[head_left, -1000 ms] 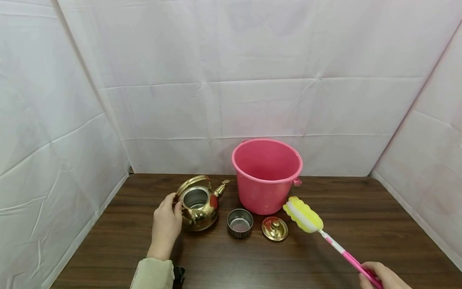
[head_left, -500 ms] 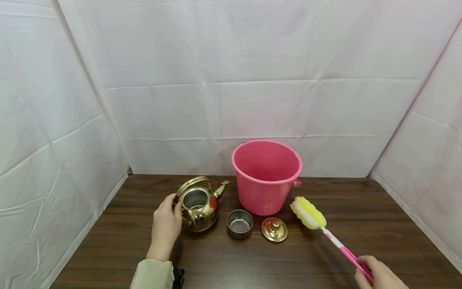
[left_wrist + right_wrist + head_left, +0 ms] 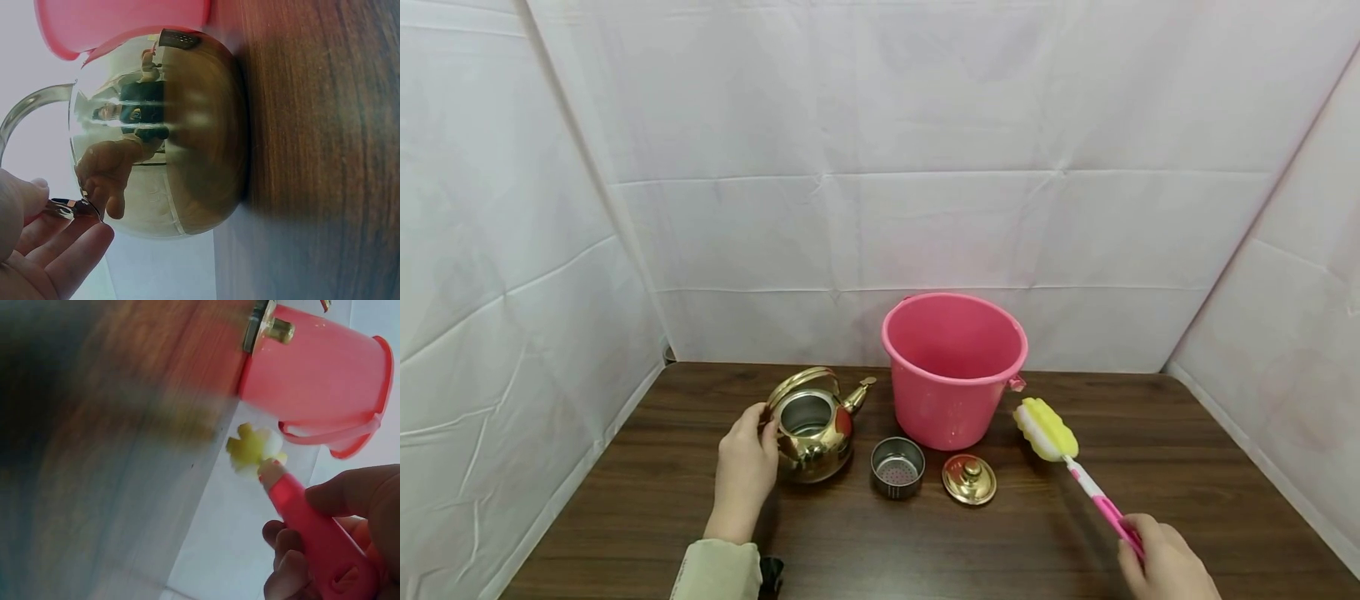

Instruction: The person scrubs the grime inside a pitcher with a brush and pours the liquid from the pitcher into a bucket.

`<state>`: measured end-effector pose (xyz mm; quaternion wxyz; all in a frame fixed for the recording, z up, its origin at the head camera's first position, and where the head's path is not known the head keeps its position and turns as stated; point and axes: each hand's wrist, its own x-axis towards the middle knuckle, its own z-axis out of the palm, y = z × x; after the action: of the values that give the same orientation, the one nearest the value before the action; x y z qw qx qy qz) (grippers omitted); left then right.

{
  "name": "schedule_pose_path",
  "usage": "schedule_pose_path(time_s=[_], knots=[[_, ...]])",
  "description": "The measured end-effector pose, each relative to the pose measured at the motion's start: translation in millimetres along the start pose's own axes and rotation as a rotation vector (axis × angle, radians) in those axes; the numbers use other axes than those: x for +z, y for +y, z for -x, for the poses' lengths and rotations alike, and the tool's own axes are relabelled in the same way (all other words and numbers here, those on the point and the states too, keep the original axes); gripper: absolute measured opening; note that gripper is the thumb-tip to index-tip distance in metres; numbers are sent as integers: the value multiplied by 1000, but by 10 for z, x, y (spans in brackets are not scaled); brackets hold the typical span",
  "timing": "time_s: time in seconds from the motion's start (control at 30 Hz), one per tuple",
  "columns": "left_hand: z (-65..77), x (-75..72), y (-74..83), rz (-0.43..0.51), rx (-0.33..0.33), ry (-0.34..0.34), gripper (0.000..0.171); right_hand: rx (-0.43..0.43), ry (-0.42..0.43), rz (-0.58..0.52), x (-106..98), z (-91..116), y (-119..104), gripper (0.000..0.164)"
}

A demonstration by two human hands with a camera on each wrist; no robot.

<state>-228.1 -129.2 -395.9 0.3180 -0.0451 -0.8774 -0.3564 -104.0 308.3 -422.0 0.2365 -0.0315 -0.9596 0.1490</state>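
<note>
A gold teapot (image 3: 816,442) without its lid stands at the left of the table, spout toward the right. My left hand (image 3: 748,458) grips its arched handle (image 3: 39,100) near the lower end, thumb and fingers around it in the left wrist view. At the lower right, my right hand (image 3: 1165,554) holds a sponge brush (image 3: 1093,492) by its pink handle (image 3: 322,540). The brush's yellow and white sponge head (image 3: 1047,429) is raised above the table and points away from me. Between the two lie a metal strainer (image 3: 898,468) and a gold lid (image 3: 969,479), knob up.
Behind the strainer and lid stands a pink bucket (image 3: 947,408), its mouth facing up. White cloth (image 3: 925,225) hangs behind and at both sides of the dark wooden table (image 3: 865,554). A small black thing (image 3: 771,575) shows beside the left sleeve (image 3: 718,569).
My right hand has moved a little left and farther forward with the brush, and the sponge head has swung right, away from the bucket. The left hand and teapot have stayed put.
</note>
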Motion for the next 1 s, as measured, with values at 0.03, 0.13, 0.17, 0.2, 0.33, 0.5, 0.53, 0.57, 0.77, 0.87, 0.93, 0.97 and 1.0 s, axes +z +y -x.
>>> schedule_pose_path(time_s=[0.03, 0.13, 0.17, 0.2, 0.33, 0.5, 0.53, 0.57, 0.77, 0.87, 0.93, 0.97, 1.0], knots=[[-1, -2, -1, 0, -1, 0, 24, -15, 4, 0, 14, -14, -12, 21], [-5, -6, -6, -2, -4, -2, 25, -56, 9, -4, 51, -54, -52, 21], [-6, -6, -7, -3, -5, -3, 25, -62, 7, -5, 62, -62, -66, 20], [-7, -6, -7, -4, -6, -6, 25, -59, -2, -9, 71, -70, -79, 20], [-8, -4, -12, -9, -9, -23, 25, 27, -121, -10, 84, -82, -128, 23], [-18, -10, -17, -10, -1, -14, 25, 136, -368, 18, 113, -94, -153, 33], [-22, -12, -17, -12, 4, -12, 25, 136, -399, 25, 133, -90, -156, 33], [-29, -14, -18, -12, 9, -9, 25, 133, -428, 31, 156, -86, -154, 33], [-73, -19, -19, -19, 23, 5, 25, 155, -496, 37, 298, -47, -162, 32], [-82, -21, -15, -20, 21, 8, 24, 177, -539, 38, 330, -59, -175, 32], [-82, -19, -11, -19, 22, 8, 24, 171, -559, 34, 335, -79, -178, 32], [-81, -17, -9, -17, 21, 7, 24, 158, -564, 30, 331, -88, -176, 32], [-80, -17, -8, -16, 20, 7, 24, 143, -564, 25, 326, -97, -173, 31]])
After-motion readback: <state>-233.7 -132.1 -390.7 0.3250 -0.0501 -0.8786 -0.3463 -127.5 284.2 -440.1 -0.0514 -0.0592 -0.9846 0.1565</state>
